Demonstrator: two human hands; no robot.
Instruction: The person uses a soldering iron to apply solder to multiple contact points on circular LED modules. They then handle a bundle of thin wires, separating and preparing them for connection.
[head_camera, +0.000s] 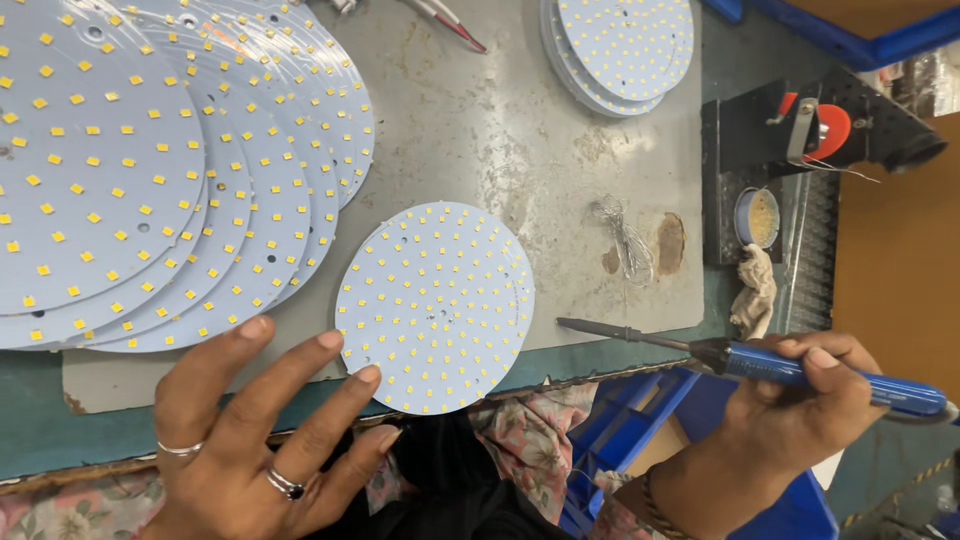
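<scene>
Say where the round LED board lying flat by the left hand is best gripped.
Probably by the near-left rim of the round LED board, where the left hand fingertips touch: it overhangs the metal sheet there, and chips cover its face.

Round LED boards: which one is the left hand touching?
The single board lying alone mid-bench, beside the iron's tip. The left hand fingertips rest on its lower-left edge; the other boards sit in overlapping stacks at upper left and top.
</scene>
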